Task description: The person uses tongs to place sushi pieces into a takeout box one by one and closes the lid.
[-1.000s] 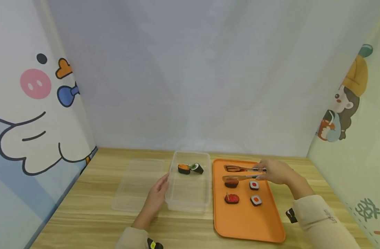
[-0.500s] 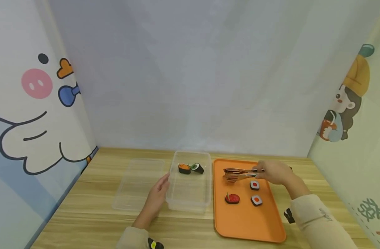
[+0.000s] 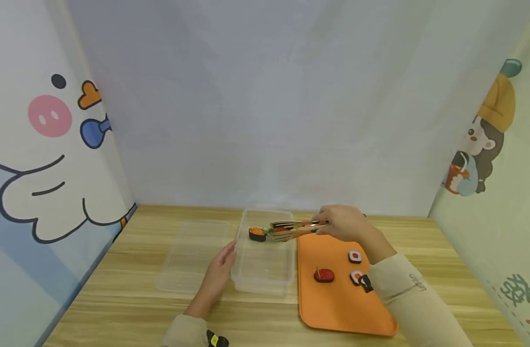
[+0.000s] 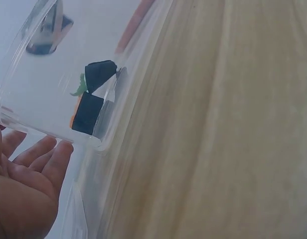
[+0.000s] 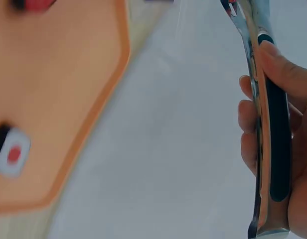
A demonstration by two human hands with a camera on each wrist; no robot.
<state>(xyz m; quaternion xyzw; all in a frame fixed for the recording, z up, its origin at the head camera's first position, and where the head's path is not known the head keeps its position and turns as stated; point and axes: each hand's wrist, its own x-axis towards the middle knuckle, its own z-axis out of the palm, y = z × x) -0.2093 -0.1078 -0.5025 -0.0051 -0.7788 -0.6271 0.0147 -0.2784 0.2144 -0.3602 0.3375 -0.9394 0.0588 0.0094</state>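
My left hand (image 3: 221, 270) rests its extended fingers against the left side of a clear plastic box (image 3: 265, 284); in the left wrist view the fingertips (image 4: 64, 149) meet its wall. Inside the box sit an orange-topped sushi piece (image 3: 257, 234) and a black-wrapped roll with green garnish (image 4: 100, 73), the roll mostly hidden by the tongs in the head view. My right hand (image 3: 343, 222) grips metal tongs (image 5: 279, 149) by their dark-inlaid handle, thumb on one arm, fingers round the other. A red-topped sushi piece (image 3: 281, 230) is pinched between the tong ends, over the box's far right part.
An orange tray (image 3: 343, 313) right of the box bears a red-topped sushi piece (image 3: 324, 275) and two white rice rolls (image 3: 355, 256). My right sleeve overlaps the tray's right side. A clear lid (image 3: 182, 270) lies flat left of the box. A white curtain stands behind the table.
The tongs closed on the red-topped sushi piece on the tray, and my right hand carried it left over the box. My left hand stayed at the box's side.
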